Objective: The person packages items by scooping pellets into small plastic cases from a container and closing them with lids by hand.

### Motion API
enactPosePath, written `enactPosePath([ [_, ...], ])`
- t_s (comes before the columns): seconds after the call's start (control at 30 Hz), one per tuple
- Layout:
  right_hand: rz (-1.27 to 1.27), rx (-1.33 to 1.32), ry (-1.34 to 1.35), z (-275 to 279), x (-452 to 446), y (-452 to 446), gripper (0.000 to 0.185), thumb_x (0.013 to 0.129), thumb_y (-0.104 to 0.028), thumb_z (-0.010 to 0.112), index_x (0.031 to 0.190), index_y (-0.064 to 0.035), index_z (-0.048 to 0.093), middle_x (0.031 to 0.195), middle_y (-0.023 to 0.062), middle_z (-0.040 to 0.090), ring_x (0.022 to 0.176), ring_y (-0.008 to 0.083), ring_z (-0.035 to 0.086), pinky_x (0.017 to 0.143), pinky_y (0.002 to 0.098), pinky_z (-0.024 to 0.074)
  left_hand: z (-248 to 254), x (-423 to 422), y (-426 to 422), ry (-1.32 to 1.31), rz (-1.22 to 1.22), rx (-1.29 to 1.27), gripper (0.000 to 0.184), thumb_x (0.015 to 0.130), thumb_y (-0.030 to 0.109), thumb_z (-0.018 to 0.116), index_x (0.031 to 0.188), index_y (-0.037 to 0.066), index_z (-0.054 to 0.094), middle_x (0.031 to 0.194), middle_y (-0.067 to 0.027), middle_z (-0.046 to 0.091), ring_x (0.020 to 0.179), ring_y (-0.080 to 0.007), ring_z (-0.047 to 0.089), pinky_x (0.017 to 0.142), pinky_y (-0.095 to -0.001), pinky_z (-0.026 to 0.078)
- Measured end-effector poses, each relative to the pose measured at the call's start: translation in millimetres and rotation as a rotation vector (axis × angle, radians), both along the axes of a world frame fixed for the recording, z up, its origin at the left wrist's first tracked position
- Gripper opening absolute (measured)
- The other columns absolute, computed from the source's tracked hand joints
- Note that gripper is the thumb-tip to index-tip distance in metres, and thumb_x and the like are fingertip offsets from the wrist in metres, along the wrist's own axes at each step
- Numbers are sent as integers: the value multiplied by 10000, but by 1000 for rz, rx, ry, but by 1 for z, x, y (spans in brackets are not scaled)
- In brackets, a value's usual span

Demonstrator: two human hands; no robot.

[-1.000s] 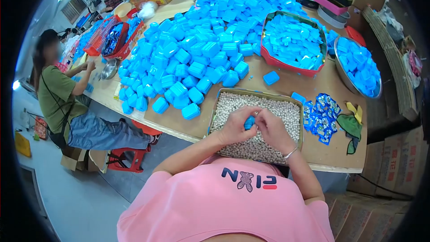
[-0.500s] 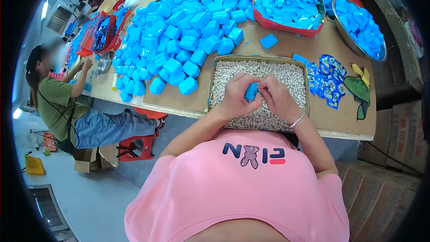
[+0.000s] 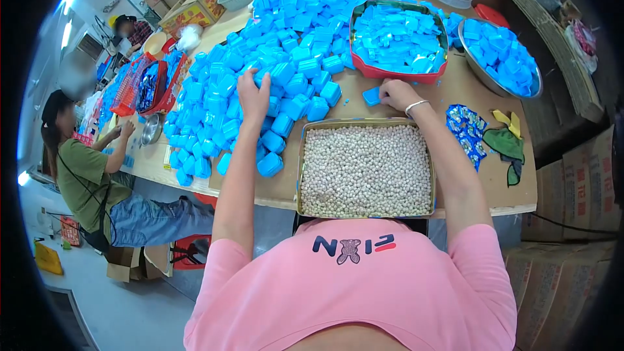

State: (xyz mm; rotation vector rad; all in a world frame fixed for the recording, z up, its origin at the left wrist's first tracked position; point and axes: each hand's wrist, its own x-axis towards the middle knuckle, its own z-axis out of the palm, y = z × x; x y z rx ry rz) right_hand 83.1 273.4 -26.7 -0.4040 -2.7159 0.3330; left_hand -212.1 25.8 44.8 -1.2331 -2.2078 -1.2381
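Observation:
My left hand (image 3: pixel 253 96) is over the near side of a big pile of small blue plastic boxes (image 3: pixel 260 45). Its thumb and fingers are apart, with blue boxes just behind them. My right hand (image 3: pixel 398 95) has its fingers curled at the right edge of a small blue plastic box (image 3: pixel 371 96) lying on the cardboard tabletop. In front of me is a rectangular tray (image 3: pixel 300 175) full of small pale round beads (image 3: pixel 367 169), with neither hand in it.
Behind my right hand stands a red basin (image 3: pixel 400 75) of flat blue pieces. A metal bowl (image 3: pixel 537 84) of blue pieces is to its right. Printed blue packets (image 3: pixel 465 131) and a green-and-yellow cloth (image 3: pixel 506 144) lie at right. At left, a person in green (image 3: pixel 84 169) works at the table.
Both hands have left the bead tray, where they held a small blue item together. The left went to the pile, the right to the lone blue box. The view has tilted up.

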Motion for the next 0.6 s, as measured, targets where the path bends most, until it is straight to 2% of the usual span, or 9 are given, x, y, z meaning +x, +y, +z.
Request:
enactPosePath([
  [0.03, 9, -215, -80, 10, -5, -3, 131, 783, -136, 678, 901, -82, 657, 853, 54, 659, 772, 235, 639, 667, 354, 485, 2, -9, 1, 202, 54, -67, 417, 804, 279, 678, 1097, 1, 573, 1088, -198, 565, 1031, -335, 519, 880, -429, 409],
  [0.07, 12, -205, -80, 19, -5, -8, 131, 783, -136, 678, 901, -82, 657, 853, 54, 659, 772, 235, 639, 667, 354, 485, 0, -15, 0, 202, 57, -58, 417, 804, 279, 678, 1097, 1, 573, 1088, -198, 565, 1031, -335, 519, 880, -429, 409],
  [0.13, 37, -1163, -8, 53, 13, -41, 149, 853, -208, 646, 898, -67, 646, 830, 6, 661, 747, 113, 613, 643, 257, 461, -2, -7, -6, 395, 99, -131, 434, 782, 287, 701, 1104, 21, 582, 1182, -207, 511, 1131, -372, 448, 948, -466, 366],
  [0.27, 161, -1335, 189, 58, 50, -68, 191, 894, -239, 600, 910, -52, 634, 805, -24, 615, 713, 29, 529, 601, 198, 409, 1, 46, 2, 456, 5, -65, 420, 754, 245, 714, 1092, 29, 590, 1197, -218, 502, 1137, -375, 450, 947, -459, 374],
  [0.33, -33, -1130, 172, 83, 79, -80, 170, 898, -216, 581, 911, -52, 625, 772, -32, 593, 679, 35, 501, 585, 215, 400, 3, 88, 11, 346, -217, -35, 346, 740, 186, 703, 1039, 40, 608, 1109, -188, 557, 1064, -359, 504, 900, -455, 407],
  [0.37, -37, -1066, 288, 58, 95, -67, 173, 890, -204, 590, 898, -34, 615, 741, -32, 571, 680, 34, 494, 591, 220, 394, 2, 106, 15, 299, -344, -44, 312, 738, 167, 694, 1014, 45, 616, 1067, -173, 578, 1037, -350, 522, 878, -452, 422],
  [0.43, -301, -684, 229, 59, 139, -64, 161, 868, -181, 601, 905, -25, 607, 743, 26, 601, 679, 125, 563, 597, 284, 426, -10, 131, 23, 200, -470, -162, 285, 737, 159, 685, 992, 48, 622, 1035, -163, 589, 1010, -344, 539, 849, -446, 439],
  [0.5, -559, -129, 178, 41, 180, -68, 151, 839, -169, 620, 900, -32, 599, 811, 98, 604, 725, 265, 595, 631, 378, 457, -16, 150, 38, 113, -595, -278, 258, 736, 151, 675, 969, 51, 627, 1002, -154, 600, 982, -337, 556, 821, -440, 455],
  [0.6, -743, 18, 58, 36, 215, -92, 134, 820, -172, 631, 869, -52, 595, 883, 135, 586, 801, 352, 578, 688, 451, 467, -27, 172, 87, 67, -725, -438, 242, 746, 129, 669, 962, 33, 620, 976, -167, 608, 892, -344, 584, 770, -412, 480],
])
